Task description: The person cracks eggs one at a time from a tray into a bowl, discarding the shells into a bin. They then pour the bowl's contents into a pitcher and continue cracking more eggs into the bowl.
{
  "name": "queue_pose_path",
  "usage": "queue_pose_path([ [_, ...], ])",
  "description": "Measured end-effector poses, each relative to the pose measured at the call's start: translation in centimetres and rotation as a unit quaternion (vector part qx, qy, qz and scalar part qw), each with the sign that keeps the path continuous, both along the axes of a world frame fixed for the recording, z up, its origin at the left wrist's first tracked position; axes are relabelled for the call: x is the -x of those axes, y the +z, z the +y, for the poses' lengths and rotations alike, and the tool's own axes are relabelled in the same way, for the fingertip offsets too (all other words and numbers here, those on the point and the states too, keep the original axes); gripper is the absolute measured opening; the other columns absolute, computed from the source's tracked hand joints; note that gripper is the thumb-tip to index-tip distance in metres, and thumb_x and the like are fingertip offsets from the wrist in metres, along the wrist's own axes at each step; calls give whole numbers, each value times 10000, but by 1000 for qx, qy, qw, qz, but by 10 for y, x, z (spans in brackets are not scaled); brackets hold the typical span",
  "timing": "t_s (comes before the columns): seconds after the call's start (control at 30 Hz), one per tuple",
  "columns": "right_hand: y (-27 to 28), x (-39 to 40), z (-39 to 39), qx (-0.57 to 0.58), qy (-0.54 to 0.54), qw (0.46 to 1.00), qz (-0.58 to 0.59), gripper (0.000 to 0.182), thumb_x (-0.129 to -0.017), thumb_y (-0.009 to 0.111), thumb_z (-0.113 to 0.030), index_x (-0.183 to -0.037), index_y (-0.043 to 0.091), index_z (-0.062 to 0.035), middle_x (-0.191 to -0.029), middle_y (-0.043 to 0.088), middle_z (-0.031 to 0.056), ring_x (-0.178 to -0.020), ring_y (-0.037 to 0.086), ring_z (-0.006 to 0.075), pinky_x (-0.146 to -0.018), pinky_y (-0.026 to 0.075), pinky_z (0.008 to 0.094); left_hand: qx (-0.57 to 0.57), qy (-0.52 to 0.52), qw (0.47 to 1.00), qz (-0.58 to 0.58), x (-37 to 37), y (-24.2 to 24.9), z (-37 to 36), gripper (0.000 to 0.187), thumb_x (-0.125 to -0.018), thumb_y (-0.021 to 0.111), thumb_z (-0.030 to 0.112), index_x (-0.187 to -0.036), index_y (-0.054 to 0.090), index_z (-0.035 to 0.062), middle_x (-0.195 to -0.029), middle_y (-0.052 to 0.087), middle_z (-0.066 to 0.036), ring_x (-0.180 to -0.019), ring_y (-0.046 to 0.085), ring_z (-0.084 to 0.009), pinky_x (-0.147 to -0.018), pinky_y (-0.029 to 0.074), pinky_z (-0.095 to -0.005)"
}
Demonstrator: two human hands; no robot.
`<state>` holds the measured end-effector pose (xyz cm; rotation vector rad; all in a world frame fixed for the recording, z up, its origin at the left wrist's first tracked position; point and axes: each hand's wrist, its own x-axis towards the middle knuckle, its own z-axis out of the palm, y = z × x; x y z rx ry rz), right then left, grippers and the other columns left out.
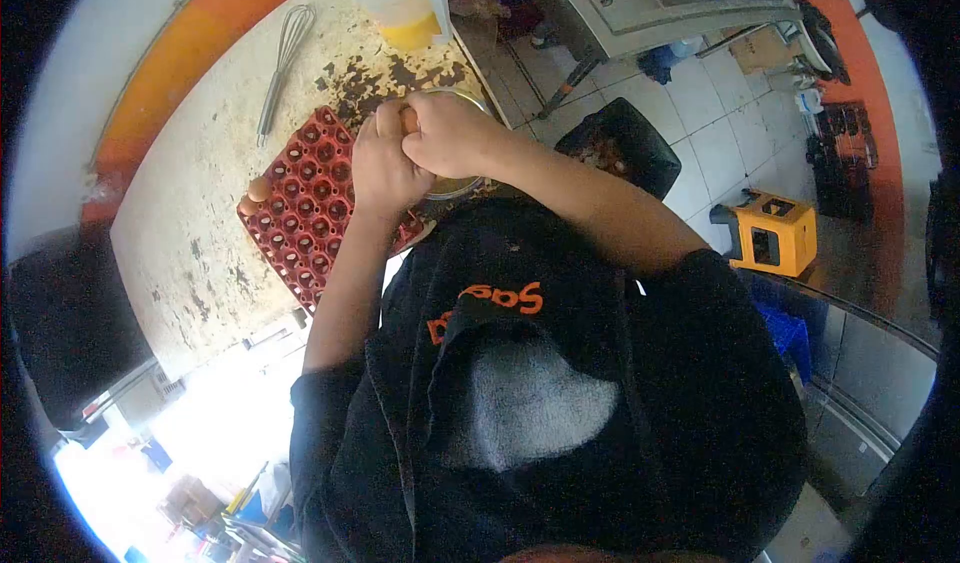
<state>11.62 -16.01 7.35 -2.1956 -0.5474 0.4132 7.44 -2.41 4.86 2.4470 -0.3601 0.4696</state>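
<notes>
My left hand (384,168) and my right hand (452,141) are closed together above a round metal-rimmed bowl (473,97). Between the fingers shows part of a brown egg (408,120), and both hands grip it. Most of the bowl is hidden under my hands and forearm. Beside my left forearm lies a red egg tray (310,198), mostly bare cups, with two brown eggs (259,190) at its left corner.
A whisk (283,68) lies on the worn table (190,213). A clear jug (405,13) with yellow liquid stands at the table's far edge. Off to the right are a black bin (645,148), a yellow step stool (775,233) and a metal sink unit (680,13).
</notes>
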Motion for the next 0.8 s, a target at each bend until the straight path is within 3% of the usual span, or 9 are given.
queue_pose_path([
  [0.37,1,0,2,-1,-15,1000,28,383,-757,560,-173,-1042,599,80,-976,653,294,-971,623,440,-886,491,472,-7,2,1000,27,-1,1,-1,397,-756,628,165,-1092,498,-1,-914,599,-235,-872,581,-429,-772,474,-503],
  [0.57,-15,-3,0,-13,1,1000,-16,389,-784,555,-170,-1072,589,90,-987,643,314,-981,618,448,-874,489,478,-9,-26,1000,-9,-2,-4,5,405,-781,629,195,-1113,502,1,-917,603,-238,-888,588,-431,-785,479,-499],
  [0.63,-17,-5,1,-25,2,999,-22,365,-815,561,-210,-986,592,111,-921,649,326,-908,643,459,-843,509,499,1,-24,1000,10,-3,-3,6,415,-786,631,209,-1123,501,4,-921,603,-239,-886,588,-433,-789,480,-498],
  [0.8,7,-10,-9,-20,24,999,6,392,-839,557,-265,-975,608,98,-929,658,310,-915,649,448,-835,515,491,41,-28,998,45,-5,6,7,424,-798,629,237,-1132,506,6,-922,609,-243,-873,592,-444,-789,485,-497],
])
